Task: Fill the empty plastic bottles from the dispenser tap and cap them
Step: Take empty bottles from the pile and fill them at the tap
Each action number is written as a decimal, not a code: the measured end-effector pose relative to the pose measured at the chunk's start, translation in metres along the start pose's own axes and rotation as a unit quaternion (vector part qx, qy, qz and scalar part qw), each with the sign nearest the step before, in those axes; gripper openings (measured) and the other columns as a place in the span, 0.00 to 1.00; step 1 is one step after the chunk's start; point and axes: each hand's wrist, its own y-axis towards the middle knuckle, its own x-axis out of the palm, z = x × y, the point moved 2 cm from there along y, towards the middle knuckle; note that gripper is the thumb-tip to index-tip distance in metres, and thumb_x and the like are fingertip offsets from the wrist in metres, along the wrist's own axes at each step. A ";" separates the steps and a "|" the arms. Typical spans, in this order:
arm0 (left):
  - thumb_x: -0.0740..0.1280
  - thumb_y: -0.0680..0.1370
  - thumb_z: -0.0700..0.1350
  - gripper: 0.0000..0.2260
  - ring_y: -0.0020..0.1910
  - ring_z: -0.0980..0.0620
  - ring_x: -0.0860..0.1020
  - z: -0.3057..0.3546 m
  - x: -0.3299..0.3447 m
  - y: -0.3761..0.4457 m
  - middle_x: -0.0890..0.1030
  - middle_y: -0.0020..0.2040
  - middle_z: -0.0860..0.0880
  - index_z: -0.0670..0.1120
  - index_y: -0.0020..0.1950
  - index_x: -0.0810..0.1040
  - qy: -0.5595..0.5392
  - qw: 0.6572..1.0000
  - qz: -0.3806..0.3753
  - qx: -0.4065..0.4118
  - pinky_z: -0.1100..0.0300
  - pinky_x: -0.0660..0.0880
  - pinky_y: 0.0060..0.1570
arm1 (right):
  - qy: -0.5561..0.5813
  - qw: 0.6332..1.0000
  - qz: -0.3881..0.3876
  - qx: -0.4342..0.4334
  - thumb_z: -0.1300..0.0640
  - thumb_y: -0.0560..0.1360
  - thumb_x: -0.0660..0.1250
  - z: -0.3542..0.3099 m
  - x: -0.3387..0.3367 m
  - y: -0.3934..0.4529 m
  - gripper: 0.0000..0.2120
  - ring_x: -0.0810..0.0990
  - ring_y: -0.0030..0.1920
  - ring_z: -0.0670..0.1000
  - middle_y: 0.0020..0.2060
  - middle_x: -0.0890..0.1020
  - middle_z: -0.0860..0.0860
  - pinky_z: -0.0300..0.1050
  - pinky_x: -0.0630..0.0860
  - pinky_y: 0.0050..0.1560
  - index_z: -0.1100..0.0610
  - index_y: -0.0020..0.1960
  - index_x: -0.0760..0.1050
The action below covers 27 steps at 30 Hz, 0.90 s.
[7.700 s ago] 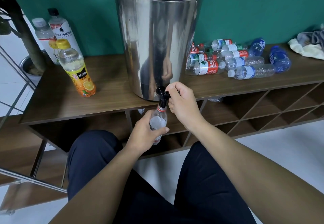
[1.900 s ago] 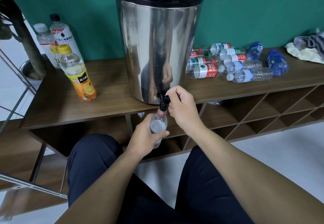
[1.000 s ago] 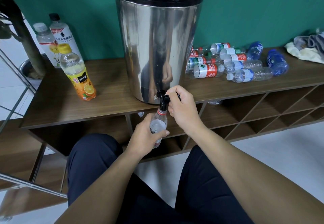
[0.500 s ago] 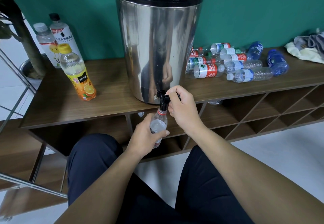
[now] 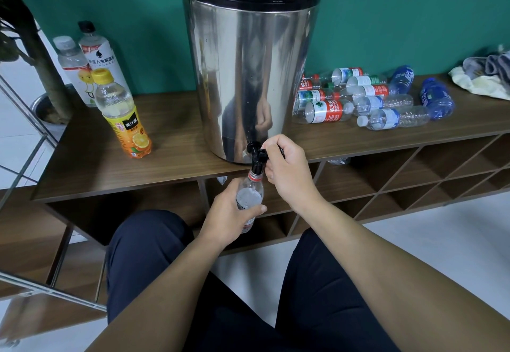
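Left hand (image 5: 230, 212) wrapped round clear bottle (image 5: 249, 198), upright, mouth up under black tap (image 5: 256, 158). Right hand (image 5: 287, 171) pinching tap lever. All past the shelf's (image 5: 171, 164) front edge, over open floor.

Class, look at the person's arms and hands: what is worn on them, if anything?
Nothing shows on them. The left hand and right hand are bare, with no gloves, rings or watch visible, and both forearms are bare, with no sleeve in view.

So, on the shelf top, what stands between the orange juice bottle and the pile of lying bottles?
In the head view, the steel dispenser stands between the orange juice bottle and the pile of lying bottles.
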 end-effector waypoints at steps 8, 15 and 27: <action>0.84 0.76 0.53 0.28 0.60 0.63 0.83 0.001 -0.001 -0.001 0.85 0.60 0.61 0.61 0.72 0.77 -0.005 1.000 0.000 -0.006 0.58 0.80 0.64 | 0.005 1.000 0.002 -0.001 0.55 0.89 0.62 0.001 0.001 0.001 0.15 0.70 0.32 0.45 0.30 0.73 0.42 0.40 0.68 0.34 0.46 0.45 0.78; 0.84 0.76 0.52 0.27 0.59 0.66 0.82 0.003 -0.001 -0.001 0.85 0.59 0.61 0.61 0.70 0.77 -0.004 1.000 0.002 -0.006 0.61 0.80 0.60 | 0.004 1.000 0.002 -0.003 0.55 0.88 0.62 0.001 0.001 0.001 0.14 0.71 0.32 0.45 0.31 0.73 0.42 0.41 0.67 0.34 0.47 0.45 0.78; 0.85 0.75 0.51 0.27 0.60 0.62 0.83 0.002 0.000 -0.001 0.86 0.60 0.60 0.60 0.71 0.78 -0.014 1.000 0.004 -0.001 0.53 0.81 0.67 | 0.001 1.000 0.004 -0.003 0.55 0.89 0.62 0.002 0.001 0.001 0.14 0.71 0.32 0.43 0.30 0.74 0.41 0.40 0.68 0.34 0.46 0.45 0.78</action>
